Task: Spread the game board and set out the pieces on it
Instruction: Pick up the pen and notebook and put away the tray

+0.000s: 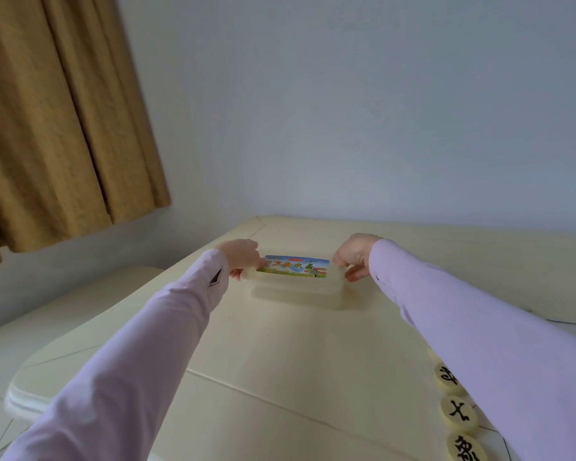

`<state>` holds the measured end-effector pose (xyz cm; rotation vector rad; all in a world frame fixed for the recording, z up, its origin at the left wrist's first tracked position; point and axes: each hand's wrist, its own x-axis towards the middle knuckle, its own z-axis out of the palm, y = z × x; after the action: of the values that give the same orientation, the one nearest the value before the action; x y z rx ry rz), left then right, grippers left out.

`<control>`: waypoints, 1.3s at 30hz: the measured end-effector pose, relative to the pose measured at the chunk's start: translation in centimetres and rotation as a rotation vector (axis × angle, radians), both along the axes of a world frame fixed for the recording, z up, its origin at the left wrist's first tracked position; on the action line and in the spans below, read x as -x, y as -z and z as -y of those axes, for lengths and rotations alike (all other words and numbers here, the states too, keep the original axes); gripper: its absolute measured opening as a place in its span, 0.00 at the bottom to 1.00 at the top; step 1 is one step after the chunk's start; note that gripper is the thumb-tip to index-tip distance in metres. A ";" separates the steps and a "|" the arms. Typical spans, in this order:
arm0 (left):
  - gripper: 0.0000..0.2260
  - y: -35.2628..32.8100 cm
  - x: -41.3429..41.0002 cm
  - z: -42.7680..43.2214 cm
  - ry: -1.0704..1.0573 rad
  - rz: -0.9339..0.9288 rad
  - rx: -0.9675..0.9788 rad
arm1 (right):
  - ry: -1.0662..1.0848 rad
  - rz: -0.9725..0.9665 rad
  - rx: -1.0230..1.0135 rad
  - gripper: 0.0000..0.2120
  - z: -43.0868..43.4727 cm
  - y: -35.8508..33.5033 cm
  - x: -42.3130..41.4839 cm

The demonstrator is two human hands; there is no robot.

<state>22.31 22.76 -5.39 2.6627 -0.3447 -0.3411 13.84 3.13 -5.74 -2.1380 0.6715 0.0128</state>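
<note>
Cream table (280, 361), plastic box (296, 294) toward far side, row of round game pieces (458, 414) near right

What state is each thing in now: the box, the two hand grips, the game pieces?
box, lid on, standing on the table.
left-hand grip, holds the box's left end.
right-hand grip, holds the box's right end.
game pieces, three lie flat, faces up, in a row beside the right sleeve.

One wide-angle camera on the person's head looks forward and slightly down across the table (280, 361) toward the wall (346, 111). It sits near the sleeves (130, 361). The box (296, 292), gripped by the left hand (243, 257) and the right hand (353, 257), lies farther out.
</note>
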 end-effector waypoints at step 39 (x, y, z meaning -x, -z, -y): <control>0.08 2.0 1.5 0.7 -0.298 -0.199 0.770 | -0.021 0.239 -0.464 0.20 -2.0 0.1 -0.6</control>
<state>20.85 22.09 -7.43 1.8678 0.0010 -0.2965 14.46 5.14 -5.81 -1.6664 0.4528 -0.0681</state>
